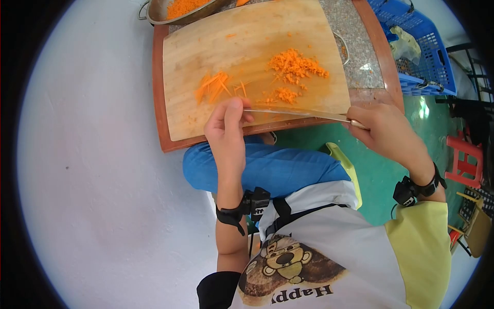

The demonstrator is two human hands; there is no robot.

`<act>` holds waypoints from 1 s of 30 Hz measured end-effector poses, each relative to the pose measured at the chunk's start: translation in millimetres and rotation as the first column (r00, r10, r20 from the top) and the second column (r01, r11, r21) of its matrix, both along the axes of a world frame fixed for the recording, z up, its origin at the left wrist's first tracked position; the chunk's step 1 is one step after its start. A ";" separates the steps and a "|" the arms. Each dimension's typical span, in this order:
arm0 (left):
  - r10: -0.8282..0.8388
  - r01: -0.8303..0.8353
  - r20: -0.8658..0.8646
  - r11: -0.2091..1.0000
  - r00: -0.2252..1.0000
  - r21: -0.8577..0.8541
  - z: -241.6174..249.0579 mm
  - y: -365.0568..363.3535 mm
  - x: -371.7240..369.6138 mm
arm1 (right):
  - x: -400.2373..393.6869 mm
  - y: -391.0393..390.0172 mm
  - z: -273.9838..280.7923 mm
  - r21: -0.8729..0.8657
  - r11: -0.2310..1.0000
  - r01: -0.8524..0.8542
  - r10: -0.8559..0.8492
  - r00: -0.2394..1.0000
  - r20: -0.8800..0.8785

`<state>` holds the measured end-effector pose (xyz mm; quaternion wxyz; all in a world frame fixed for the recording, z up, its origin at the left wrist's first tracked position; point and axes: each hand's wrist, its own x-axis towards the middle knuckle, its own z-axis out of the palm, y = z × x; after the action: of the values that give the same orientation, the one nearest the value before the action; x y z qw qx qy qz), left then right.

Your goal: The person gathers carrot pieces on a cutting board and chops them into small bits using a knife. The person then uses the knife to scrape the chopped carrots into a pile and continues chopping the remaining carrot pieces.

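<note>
My right hand (386, 131) is wrapped round the handle of a kitchen knife (298, 112) at the near right edge of the cutting board. The blade points left, seen nearly edge-on. At its tip, the fingers of my left hand (229, 121) are closed together with the thumb against the blade end. Beyond the blade, a heap of finely chopped carrot (297, 67) lies on the wooden cutting board (206, 51). A smaller chopped pile (285, 95) is nearer the knife. Carrot strips (212, 86) lie just past my left hand.
A metal pan (154, 13) of shredded carrot stands at the far left. The board rests on a wood-edged table (160, 113) with a speckled top. To the right are a blue plastic basket (427, 31) and a red stool (463, 159). A white wall (92, 129) is on the left.
</note>
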<state>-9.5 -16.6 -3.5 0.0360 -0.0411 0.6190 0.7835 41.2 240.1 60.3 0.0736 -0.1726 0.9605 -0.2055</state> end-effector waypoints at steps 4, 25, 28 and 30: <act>-0.039 0.036 0.034 0.996 0.999 0.081 -3.3 -0.6 -0.7 | -0.5 0.9 -6.8 -0.029 1.000 -0.009 0.010 1.000 0.018; -0.031 0.024 0.047 0.991 0.998 0.132 -4.9 -1.9 5.2 | 1.8 1.8 -7.3 -0.016 1.000 -0.007 0.008 1.000 0.013; -0.022 0.018 0.036 0.994 0.999 0.106 -5.2 -1.9 3.9 | 1.0 1.9 -5.2 -0.016 1.000 -0.005 0.006 1.000 0.008; -0.026 0.022 0.035 0.994 0.999 0.109 -9.2 -1.7 1.6 | 0.0 2.5 -9.0 0.000 1.000 -0.001 0.001 1.000 -0.027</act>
<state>-7.9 -18.2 -12.6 0.0588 -0.0460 0.5750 0.8147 41.2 242.6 51.2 0.0609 -0.1758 0.9613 -0.2031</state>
